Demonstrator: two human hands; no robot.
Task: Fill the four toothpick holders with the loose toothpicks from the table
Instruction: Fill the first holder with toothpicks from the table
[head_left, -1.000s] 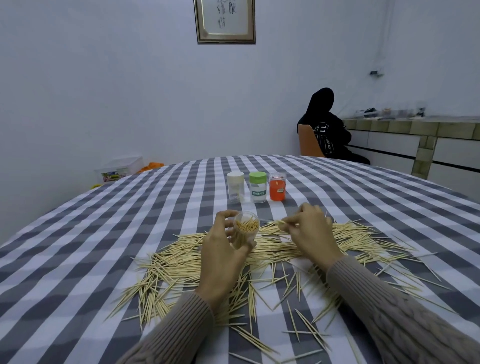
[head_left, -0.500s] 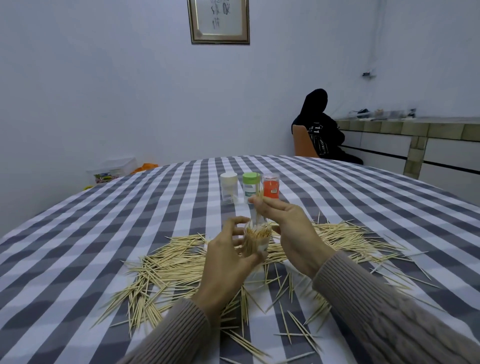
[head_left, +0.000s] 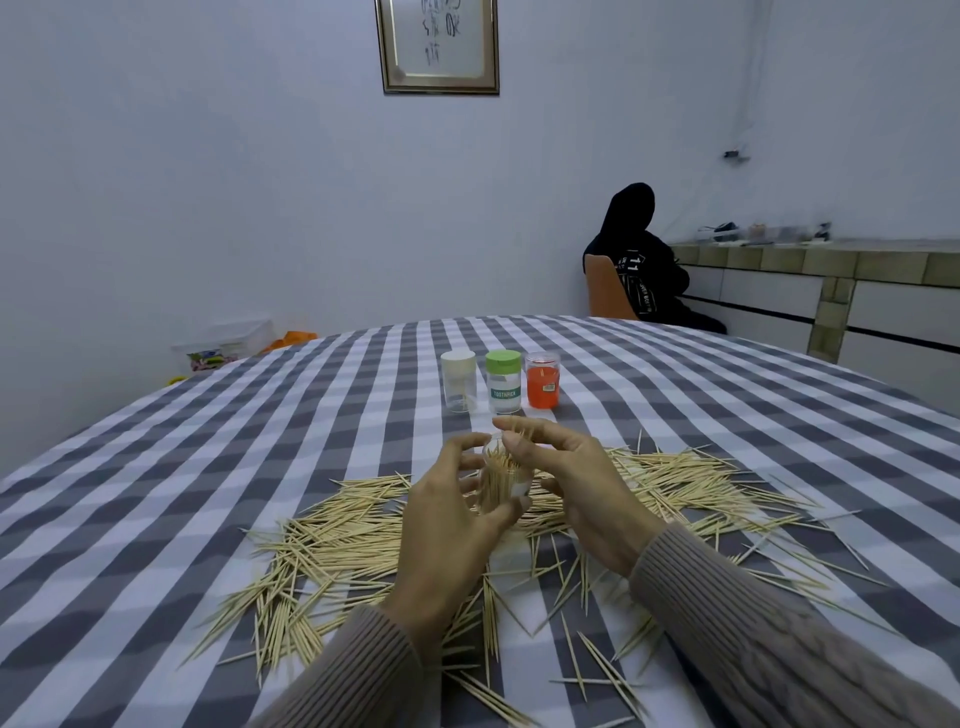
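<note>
Four toothpick holders show in all. Three stand in a row far back on the table: a white-capped holder (head_left: 458, 382) that is clear and almost empty, a green-capped holder (head_left: 503, 382) with a label, and an orange holder (head_left: 543, 380) with a clear cap. They stand just beside each other — the green one in the middle. The fourth is a clear open holder (head_left: 506, 475), held up over the pile and packed with toothpicks standing on end. The left hand (head_left: 451, 525) grips it from the side, with the fingers and thumb curled round it. The right hand (head_left: 574, 486) is at its top, fingers bent, with the fingertips (head_left: 511, 441) touching the toothpick ends that stick out; I cannot tell if it pinches any. The loose toothpicks (head_left: 332, 540) are too many to count, spread in a wide messy pile under and around both hands. They lie on a tablecloth (head_left: 156, 467) with gray and white checks. The walls are pale, with a framed picture (head_left: 439, 47) up high. Another person in a black hooded top (head_left: 636, 265) sits on an orange chair (head_left: 605, 291) past the far edge of the table, next to a tiled counter (head_left: 831, 291). A clear plastic box (head_left: 228, 345) sits beyond the left edge. Bare cloth lies between the pile and the three holders.
</note>
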